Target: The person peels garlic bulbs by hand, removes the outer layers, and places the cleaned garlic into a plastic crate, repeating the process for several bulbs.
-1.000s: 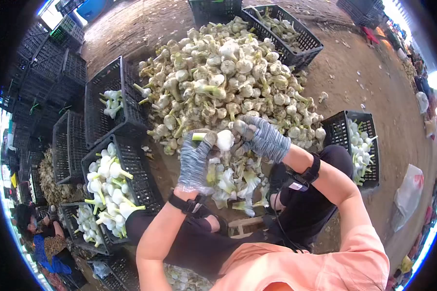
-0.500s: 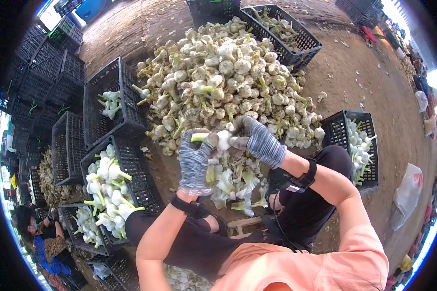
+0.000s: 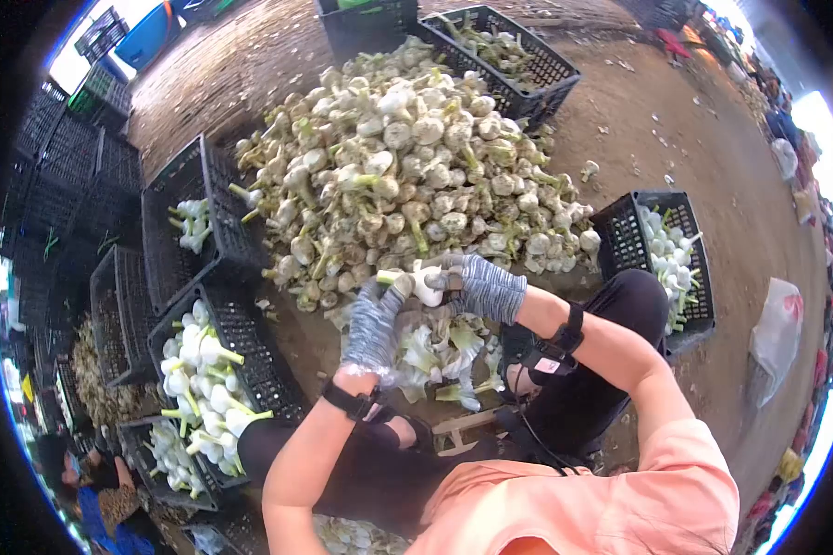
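Both hands wear grey knitted gloves and meet around one white garlic bulb (image 3: pixel 428 289) with a short green stem. My left hand (image 3: pixel 373 324) has its fingers closed at the stem side. From the right, my right hand (image 3: pixel 487 288) pinches the bulb with thumb and fingers. Behind them rises a large heap of unpeeled garlic (image 3: pixel 407 157). Below the hands, loose peeled skins (image 3: pixel 440 356) lie on the ground.
Black crates with clean garlic stand at the left (image 3: pixel 259 351) and right (image 3: pixel 620 231). Another crate (image 3: pixel 551 79) is behind the heap. A plastic bag (image 3: pixel 774 338) lies at the right. A co-worker (image 3: pixel 97 499) sits at the lower left.
The view has shifted, so the heap and crates sit further left. The bulb has turned between my hands, and its skin side now tilts downward. Both hands still hold it.
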The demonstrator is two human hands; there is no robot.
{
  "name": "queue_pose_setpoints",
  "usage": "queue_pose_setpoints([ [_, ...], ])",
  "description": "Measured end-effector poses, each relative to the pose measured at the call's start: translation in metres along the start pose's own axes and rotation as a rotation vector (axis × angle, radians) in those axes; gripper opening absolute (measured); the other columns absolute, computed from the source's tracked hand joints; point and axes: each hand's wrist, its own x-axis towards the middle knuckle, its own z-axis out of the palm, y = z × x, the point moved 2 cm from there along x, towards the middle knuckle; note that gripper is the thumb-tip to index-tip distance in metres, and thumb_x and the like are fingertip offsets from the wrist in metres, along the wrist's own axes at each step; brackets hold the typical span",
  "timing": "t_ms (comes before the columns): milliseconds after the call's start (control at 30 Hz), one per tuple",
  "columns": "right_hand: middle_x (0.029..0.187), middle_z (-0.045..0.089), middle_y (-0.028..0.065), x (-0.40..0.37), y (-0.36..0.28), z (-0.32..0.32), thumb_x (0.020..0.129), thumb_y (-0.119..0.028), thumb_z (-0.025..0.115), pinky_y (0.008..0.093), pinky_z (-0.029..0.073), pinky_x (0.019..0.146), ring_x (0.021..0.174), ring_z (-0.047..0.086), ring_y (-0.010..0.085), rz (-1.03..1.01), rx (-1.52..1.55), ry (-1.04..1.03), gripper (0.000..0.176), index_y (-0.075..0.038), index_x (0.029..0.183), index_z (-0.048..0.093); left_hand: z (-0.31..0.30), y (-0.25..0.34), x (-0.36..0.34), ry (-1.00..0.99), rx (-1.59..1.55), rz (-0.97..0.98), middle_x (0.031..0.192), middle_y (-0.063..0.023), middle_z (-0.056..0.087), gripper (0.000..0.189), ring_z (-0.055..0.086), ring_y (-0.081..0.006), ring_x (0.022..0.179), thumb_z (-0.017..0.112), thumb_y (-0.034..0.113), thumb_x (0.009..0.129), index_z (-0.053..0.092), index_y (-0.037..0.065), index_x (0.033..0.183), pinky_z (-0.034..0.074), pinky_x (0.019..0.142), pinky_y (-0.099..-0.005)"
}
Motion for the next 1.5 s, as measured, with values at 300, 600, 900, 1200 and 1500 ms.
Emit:
queue_pose_setpoints([
  [300,0.087,0.059,0.0099,-0.162,0.077,-0.126,0.078,-0.038,0.061,0.0302,0.050,0.063,0.075,0.056,0.0212,0.201,1.414,1.585,0.047,-0.001,0.106,0.052,-0.005,-0.009,0.001,-0.004,-0.080,-0.123,0.092,-0.0109,0.058,0.032,0.058,-0.0150,0.066,0.054,0.013,0.086,0.041,0.005,0.115,0.050,0.053,-0.0235],
  [600,0.090,0.062,0.0052,-0.065,0.108,-0.038,0.082,-0.027,0.057,0.0270,0.048,0.052,0.073,0.061,0.0158,0.951,0.849,0.949,0.027,-0.007,0.101,0.055,-0.006,-0.008,0.007,0.011,-0.004,-0.152,0.091,-0.0105,0.058,0.029,0.060,-0.0168,0.069,0.053,0.012,0.086,0.042,0.004,0.112,0.053,0.055,-0.0249],
  [900,0.089,0.062,0.0153,-0.026,0.200,0.033,0.083,-0.021,0.052,0.0331,0.048,0.067,0.079,0.060,0.0261,1.280,0.580,0.673,0.029,-0.002,0.104,0.055,-0.012,-0.007,0.014,0.062,0.082,-0.052,0.088,-0.0096,0.060,0.026,0.061,-0.0178,0.066,0.056,0.011,0.085,0.048,0.003,0.108,0.053,0.053,-0.0248],
  [1200,0.092,0.057,0.0102,0.014,-0.035,0.028,0.070,-0.016,0.071,0.0285,0.048,0.068,0.079,0.055,0.0153,0.371,-0.451,0.432,0.053,-0.002,0.114,0.045,0.007,-0.003,0.004,-0.150,-0.013,0.054,0.106,-0.0076,0.053,0.056,0.055,-0.0153,0.093,0.064,0.012,0.078,0.037,0.007,0.127,0.049,0.077,-0.0255],
  [1500,0.091,0.058,0.0077,0.024,-0.042,-0.020,0.080,-0.021,0.064,0.0244,0.047,0.070,0.081,0.054,0.0105,0.662,0.528,0.439,0.036,0.002,0.104,0.052,0.021,0.022,-0.019,-0.341,0.041,0.286,0.121,-0.0100,0.044,0.069,0.051,-0.0194,0.104,0.070,0.022,0.075,0.032,0.005,0.131,0.047,0.086,-0.0331],
])
